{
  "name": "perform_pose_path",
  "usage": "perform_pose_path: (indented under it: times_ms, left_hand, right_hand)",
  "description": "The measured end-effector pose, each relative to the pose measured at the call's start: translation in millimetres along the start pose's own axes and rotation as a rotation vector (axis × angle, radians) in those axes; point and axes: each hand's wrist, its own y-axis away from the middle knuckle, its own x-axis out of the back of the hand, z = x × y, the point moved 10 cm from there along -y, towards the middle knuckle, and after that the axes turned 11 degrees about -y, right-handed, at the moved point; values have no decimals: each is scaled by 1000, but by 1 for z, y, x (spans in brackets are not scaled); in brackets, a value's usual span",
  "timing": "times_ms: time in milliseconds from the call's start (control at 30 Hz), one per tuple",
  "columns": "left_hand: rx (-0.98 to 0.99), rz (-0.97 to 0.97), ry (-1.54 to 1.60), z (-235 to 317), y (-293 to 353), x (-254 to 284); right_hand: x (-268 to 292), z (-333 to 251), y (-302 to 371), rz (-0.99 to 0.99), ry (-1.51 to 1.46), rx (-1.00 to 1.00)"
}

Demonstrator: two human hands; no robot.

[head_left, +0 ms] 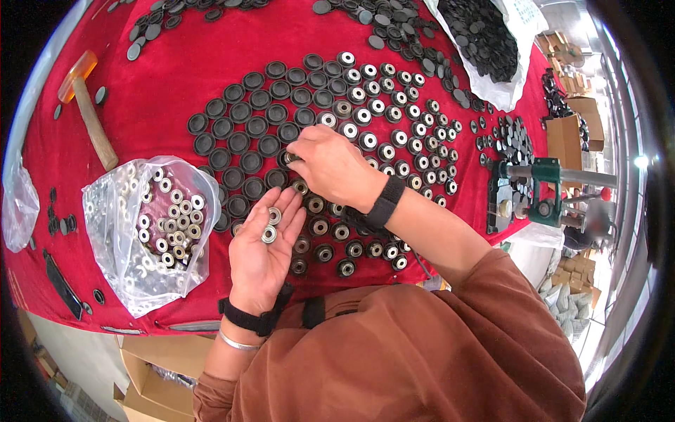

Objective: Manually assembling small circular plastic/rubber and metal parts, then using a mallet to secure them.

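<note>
My left hand (261, 247) is turned palm up and slightly cupped, with loose metal ball bearings (268, 234) lying on the palm and fingers. Just above its fingertips, my right hand (329, 163) reaches in from the right, thumb and fingers pinched over a ball bearing (290, 158) at one of the black round caps. Partly hidden by the fingers, that bearing shows only its edge. Empty black caps (256, 126) stand in rows left of and beyond my hands. To the right, many caps have bearings seated in them (387, 151).
On the red cloth (169, 91), a clear plastic bag of bearings (151, 232) sits at left, near a wooden-handled hammer (91, 112). A white sack of black discs (485, 49) lies at far right. A green press (545, 190) stands at the right edge, cardboard boxes (576, 133) beyond.
</note>
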Motion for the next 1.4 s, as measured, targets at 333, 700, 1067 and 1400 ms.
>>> perform_pose_path:
  times_ms: [333, 700, 1067, 1400]
  left_hand:
    - [-11, 39, 2, 3, 1, 2]
    - [38, -2, -35, -9, 8, 12]
    - [25, 160, -73, -1, 27, 36]
    - [-5, 173, 21, 4, 17, 37]
  right_hand:
    - [-19, -14, -17, -185, 266, 55]
    - [-26, -61, 21, -278, -375, 128]
    - [-34, -28, 3, -115, 15, 79]
    - [-29, -41, 0, -160, 97, 88]
